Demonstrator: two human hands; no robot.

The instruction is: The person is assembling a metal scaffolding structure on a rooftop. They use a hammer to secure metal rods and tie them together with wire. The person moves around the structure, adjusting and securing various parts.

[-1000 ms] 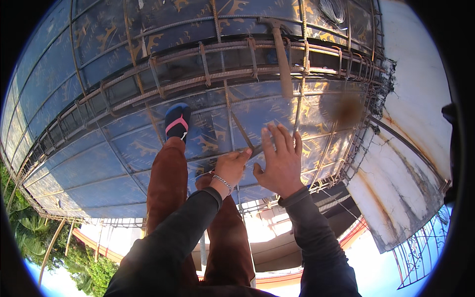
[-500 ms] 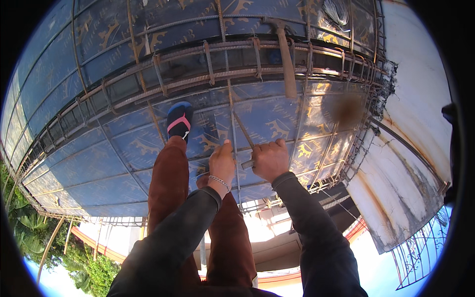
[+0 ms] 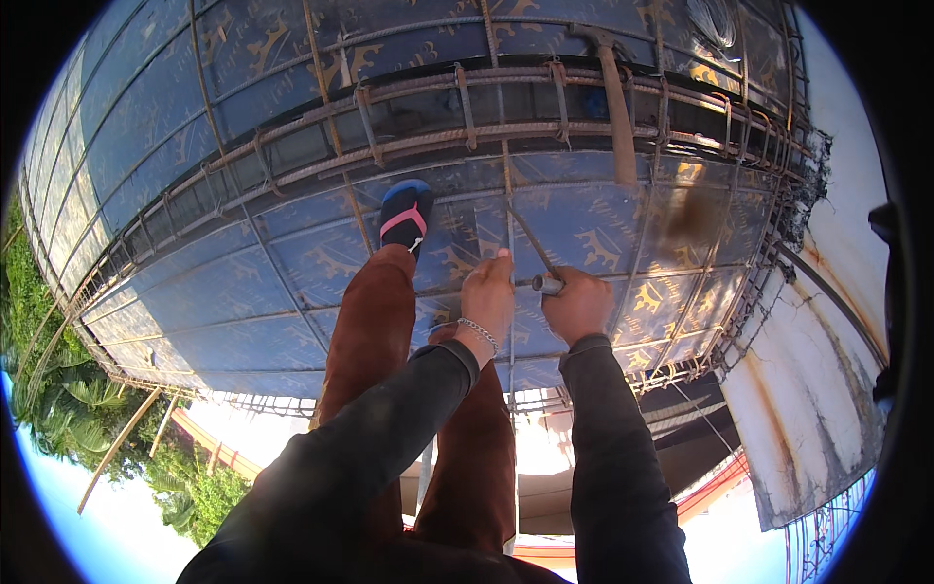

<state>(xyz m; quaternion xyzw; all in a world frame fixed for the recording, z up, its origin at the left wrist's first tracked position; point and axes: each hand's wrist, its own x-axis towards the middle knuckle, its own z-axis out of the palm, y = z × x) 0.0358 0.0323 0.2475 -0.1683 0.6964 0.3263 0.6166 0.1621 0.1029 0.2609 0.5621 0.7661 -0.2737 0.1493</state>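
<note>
My right hand (image 3: 581, 302) is closed around a metal rod tool (image 3: 533, 237) with a thick tubular end (image 3: 548, 284) showing beside the thumb. Its thin shaft slants up and left toward a rebar (image 3: 507, 175) of the floor grid. Just left of that rebar, my left hand (image 3: 486, 295) is closed with its thumb pointing up. Whatever it grips is hidden. A chain bracelet (image 3: 479, 334) circles that wrist. Ahead, a hammer (image 3: 617, 117) with a wooden handle lies across the bundled beam bars (image 3: 438, 136).
Dark printed form panels (image 3: 195, 321) lie under the rebar grid. My shod foot (image 3: 404, 216) rests on them. A coil of tie wire (image 3: 713, 21) lies at the far right. On the right stands a stained concrete wall (image 3: 808, 389). Beyond the near edge the ground drops away.
The view has shifted, so the scene sits further right in the picture. The right hand has turned, bringing the tool's tubular end higher. Both hands stay closed.
</note>
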